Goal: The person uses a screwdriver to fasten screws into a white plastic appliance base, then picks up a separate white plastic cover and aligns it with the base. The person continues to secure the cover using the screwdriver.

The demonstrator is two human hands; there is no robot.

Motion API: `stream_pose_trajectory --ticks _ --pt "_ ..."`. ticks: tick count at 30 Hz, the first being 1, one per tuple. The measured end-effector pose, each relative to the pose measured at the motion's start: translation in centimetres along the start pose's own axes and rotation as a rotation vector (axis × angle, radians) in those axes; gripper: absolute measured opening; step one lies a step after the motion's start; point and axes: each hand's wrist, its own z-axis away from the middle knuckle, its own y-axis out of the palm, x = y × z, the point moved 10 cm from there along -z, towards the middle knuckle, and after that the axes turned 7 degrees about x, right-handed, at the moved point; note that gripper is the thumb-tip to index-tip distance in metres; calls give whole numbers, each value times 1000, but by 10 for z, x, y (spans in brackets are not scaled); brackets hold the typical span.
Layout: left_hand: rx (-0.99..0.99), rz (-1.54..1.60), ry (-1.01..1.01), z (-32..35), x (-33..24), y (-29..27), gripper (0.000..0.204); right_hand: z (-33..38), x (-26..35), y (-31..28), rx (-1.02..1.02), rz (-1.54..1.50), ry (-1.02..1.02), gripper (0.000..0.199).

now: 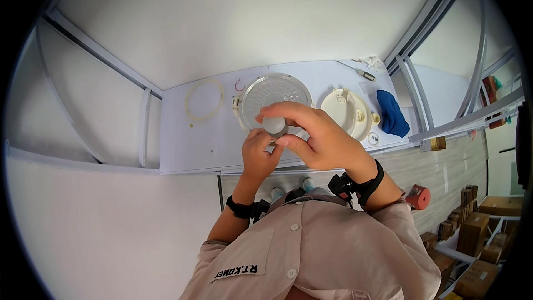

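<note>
Above the near side of the worktable, a small grey round piece with a flat top is gripped between the thumb and fingers of my right hand. Just beneath it, my left hand has its fingers closed and meets the lower side of the piece; what those fingers pinch is hidden. Behind my hands lies a round metal plate in a cream rim, its near part covered by my right hand. To its right rests a round cream plastic cover with raised parts.
A pale ring and a small red curved piece lie left of the plate. At the right are a screwdriver, a blue cloth and a small clear ring. Metal frame posts border the table; cardboard boxes stand lower right.
</note>
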Motion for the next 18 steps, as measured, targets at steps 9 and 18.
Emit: stream_pose_trajectory --ticks 9,18 --pt "12 2 -19 -3 -5 -4 22 4 17 -13 -285 452 -161 53" --pt "-4 21 -11 -1 -4 -3 24 20 20 -17 -507 625 -290 64"
